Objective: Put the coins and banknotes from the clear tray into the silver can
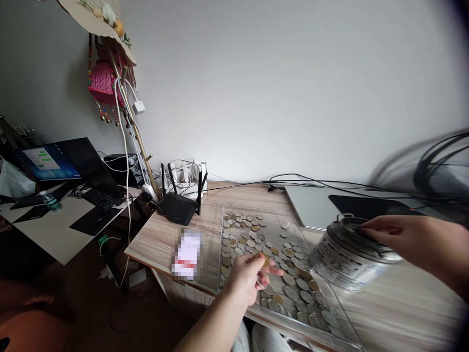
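Many silver and gold coins (291,292) lie spread in a clear, shallow tray (221,244) on the wooden desk. Over the tray's middle, my left hand (249,276) pinches a gold coin (265,261) between thumb and finger; something silvery shows lower in the same hand. A metal can (344,259) with a printed label and wire handle stands at the tray's right side. My right hand (390,232) reaches to its open top, and the fingertips are hidden inside the rim, so what they hold cannot be seen.
Left of the tray lies a blurred phone (187,254), with a black router (178,208) behind it. A silver laptop-like panel (311,205) and black cables (330,182) are at the back right. Another desk (69,239) with monitors stands far left.
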`<action>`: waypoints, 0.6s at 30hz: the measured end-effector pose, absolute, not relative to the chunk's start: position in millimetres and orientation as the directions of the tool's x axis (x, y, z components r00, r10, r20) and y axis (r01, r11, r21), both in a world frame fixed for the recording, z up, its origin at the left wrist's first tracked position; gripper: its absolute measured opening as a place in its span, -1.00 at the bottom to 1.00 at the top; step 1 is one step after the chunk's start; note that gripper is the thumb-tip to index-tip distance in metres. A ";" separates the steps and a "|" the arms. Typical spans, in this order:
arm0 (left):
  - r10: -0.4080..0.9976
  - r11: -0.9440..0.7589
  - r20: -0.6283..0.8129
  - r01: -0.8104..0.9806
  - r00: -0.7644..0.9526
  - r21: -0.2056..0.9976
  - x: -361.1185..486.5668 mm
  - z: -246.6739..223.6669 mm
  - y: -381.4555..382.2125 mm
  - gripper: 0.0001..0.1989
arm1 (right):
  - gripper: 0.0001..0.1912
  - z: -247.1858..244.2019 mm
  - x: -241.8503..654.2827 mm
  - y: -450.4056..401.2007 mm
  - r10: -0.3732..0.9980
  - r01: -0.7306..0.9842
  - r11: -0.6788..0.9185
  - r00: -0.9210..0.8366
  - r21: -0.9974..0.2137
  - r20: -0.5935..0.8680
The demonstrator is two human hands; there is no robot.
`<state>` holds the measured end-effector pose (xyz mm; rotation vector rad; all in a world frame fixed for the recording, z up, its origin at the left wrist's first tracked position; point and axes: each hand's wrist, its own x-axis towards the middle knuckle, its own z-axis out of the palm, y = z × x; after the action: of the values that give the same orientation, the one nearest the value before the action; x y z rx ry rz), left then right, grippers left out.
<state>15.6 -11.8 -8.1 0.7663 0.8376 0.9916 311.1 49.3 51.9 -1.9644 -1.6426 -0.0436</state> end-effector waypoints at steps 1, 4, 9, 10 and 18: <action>0.925 0.340 -0.231 -0.389 0.300 0.856 15.9 -9.1 -11.5 -0.56 | -0.78 61.8 301.2 42.5 0.923 0.908 -0.125 0.254 -0.399 0.289; 0.934 0.324 -0.221 -0.404 0.282 0.855 16.6 -12.7 -9.8 -0.52 | -0.72 84.4 269.0 14.8 0.874 0.901 -0.113 0.291 -0.419 0.390; 0.910 0.369 -0.245 -0.382 0.335 0.847 16.9 -16.4 -8.8 -0.50 | -0.65 69.9 209.5 -28.1 0.746 0.787 0.195 0.268 -0.585 0.609; 0.911 0.362 -0.237 -0.377 0.337 0.853 16.9 -16.2 -9.4 -0.50 | -0.64 60.9 196.7 -31.6 0.839 0.726 0.238 0.182 -0.646 0.513; 0.918 0.305 -0.189 -0.315 0.349 0.899 17.5 -9.6 -17.4 -0.49 | -0.46 9.2 140.4 -21.9 0.954 0.375 0.253 -0.252 -0.892 0.164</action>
<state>17.5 -17.4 -9.6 0.8913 0.8280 0.9532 140.4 -21.9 9.2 -1.2217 -1.7711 0.9705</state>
